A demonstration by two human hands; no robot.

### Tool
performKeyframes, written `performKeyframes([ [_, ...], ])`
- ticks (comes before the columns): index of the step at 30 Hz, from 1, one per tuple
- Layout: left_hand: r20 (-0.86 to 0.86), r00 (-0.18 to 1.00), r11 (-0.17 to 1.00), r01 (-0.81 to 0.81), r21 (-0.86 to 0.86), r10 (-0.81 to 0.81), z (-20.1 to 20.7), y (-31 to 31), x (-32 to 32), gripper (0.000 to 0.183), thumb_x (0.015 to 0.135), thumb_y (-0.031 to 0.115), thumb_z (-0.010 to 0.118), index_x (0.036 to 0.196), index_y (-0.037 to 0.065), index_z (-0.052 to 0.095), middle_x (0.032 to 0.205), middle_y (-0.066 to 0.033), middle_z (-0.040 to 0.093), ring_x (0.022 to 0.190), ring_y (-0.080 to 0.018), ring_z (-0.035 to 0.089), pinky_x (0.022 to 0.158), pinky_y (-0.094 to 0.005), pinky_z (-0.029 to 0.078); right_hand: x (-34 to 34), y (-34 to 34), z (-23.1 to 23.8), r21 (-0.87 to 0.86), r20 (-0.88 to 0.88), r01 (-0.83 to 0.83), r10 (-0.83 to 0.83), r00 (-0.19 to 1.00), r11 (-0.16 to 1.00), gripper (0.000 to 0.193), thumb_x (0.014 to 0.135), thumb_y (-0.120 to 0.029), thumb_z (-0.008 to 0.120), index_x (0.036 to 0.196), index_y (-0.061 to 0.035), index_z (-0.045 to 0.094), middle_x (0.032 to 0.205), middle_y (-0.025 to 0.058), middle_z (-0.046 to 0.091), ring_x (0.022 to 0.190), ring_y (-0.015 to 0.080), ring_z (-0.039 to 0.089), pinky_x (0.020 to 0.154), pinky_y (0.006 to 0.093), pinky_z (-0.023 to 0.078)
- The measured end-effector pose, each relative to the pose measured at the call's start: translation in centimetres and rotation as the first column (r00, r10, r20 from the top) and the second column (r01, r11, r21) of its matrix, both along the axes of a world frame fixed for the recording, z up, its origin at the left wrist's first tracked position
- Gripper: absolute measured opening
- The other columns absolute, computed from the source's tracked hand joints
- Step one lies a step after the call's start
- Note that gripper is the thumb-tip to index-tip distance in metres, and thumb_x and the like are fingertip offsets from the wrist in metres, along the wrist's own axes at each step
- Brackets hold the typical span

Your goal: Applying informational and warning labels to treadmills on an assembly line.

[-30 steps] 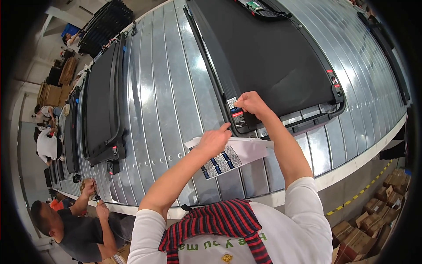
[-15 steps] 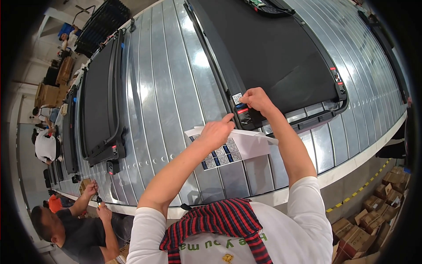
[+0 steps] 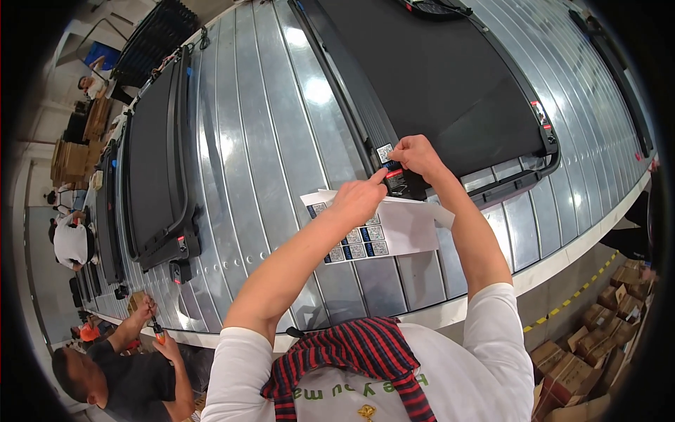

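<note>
A black treadmill (image 3: 439,77) lies on the slatted metal line in front of me, its side rail at the left. My right hand (image 3: 420,155) pinches the edge of a small white-and-blue code sticker (image 3: 384,152), which lies against the rail near its close end. My left hand (image 3: 358,200) grips a white sheet of stickers (image 3: 410,228), its thumb side hidden from view. The left index finger stretches out to the sticker's lower edge. Several similar stickers remain on the sheet's left part. A black label with a red strip (image 3: 396,182) is just below the sticker.
More treadmills (image 3: 156,165) lie along the metal line (image 3: 246,141) to the left. At lower left a co-worker (image 3: 133,376) holds an orange-handled tool (image 3: 159,336). Cardboard boxes (image 3: 573,369) are piled on the floor at right, beyond yellow floor tape (image 3: 566,302).
My left hand has moved slightly up and right, its index finger now at the sticker. The sheet shifted along with it. My right hand keeps its pinch on the sticker.
</note>
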State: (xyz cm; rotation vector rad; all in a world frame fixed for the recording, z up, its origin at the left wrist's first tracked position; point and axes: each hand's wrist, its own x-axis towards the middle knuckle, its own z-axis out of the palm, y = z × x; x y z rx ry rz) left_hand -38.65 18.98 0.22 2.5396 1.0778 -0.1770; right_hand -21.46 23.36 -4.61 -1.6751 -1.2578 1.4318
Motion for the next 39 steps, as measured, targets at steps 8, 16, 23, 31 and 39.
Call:
performKeyframes([
  [8,-0.050,0.999,1.000,0.006,-0.003,-0.006,0.4,0.3,0.6,0.012,0.067,-0.001,0.051,0.077,0.002,0.057,0.123,-0.0097,0.042,0.080,-0.0303,0.058,0.068,-0.0404,0.047,-0.2,0.1,-0.6,0.049,0.185,-0.016,0.006,0.983,0.999,0.017,0.064,-0.015,0.065,0.066,0.0005,0.060,0.061,0.0115,0.059,0.056,0.0189,0.057,0.058,0.0307,0.045],
  [16,0.030,0.999,0.999,0.021,-0.029,-0.020,-0.6,-3.2,-3.2,0.009,0.072,0.007,0.051,0.078,0.002,0.054,0.124,-0.0103,0.042,0.080,-0.0331,0.057,0.067,-0.0418,0.047,-1.0,-0.7,-0.4,0.162,0.452,-0.094,0.010,0.892,0.982,0.016,0.064,-0.019,0.063,0.069,-0.0044,0.063,0.071,0.0131,0.062,0.072,0.0292,0.060,0.066,0.0366,0.047],
  [23,0.003,1.000,0.993,-0.014,-0.115,0.015,2.2,-7.0,-6.6,0.005,0.073,0.007,0.052,0.075,0.002,0.052,0.128,-0.0133,0.038,0.080,-0.0343,0.057,0.067,-0.0433,0.046,-1.5,-1.4,0.4,0.299,0.515,-0.072,-0.097,0.852,0.952,0.015,0.065,-0.020,0.063,0.070,-0.0055,0.063,0.074,0.0126,0.062,0.074,0.0301,0.059,0.067,0.0382,0.047],
  [31,-0.014,1.000,1.000,0.000,-0.024,0.000,2.5,-4.9,-4.6,0.003,0.070,0.004,0.049,0.072,0.001,0.050,0.131,-0.0137,0.033,0.079,-0.0347,0.057,0.067,-0.0436,0.046,-1.6,-1.4,0.2,0.304,0.519,-0.067,-0.107,0.848,0.950,0.015,0.065,-0.019,0.062,0.069,-0.0055,0.062,0.072,0.0123,0.061,0.074,0.0305,0.059,0.066,0.0389,0.047],
  [39,-0.094,0.994,0.997,0.047,-0.054,-0.052,1.5,-1.2,-0.6,0.009,0.069,0.002,0.048,0.077,0.003,0.053,0.135,-0.0111,0.027,0.081,-0.0324,0.058,0.068,-0.0426,0.046,-1.6,-1.6,-0.1,0.302,0.529,-0.059,-0.115,0.841,0.952,0.018,0.067,-0.022,0.064,0.069,-0.0044,0.061,0.065,0.0091,0.060,0.065,0.0242,0.059,0.059,0.0344,0.046],
])
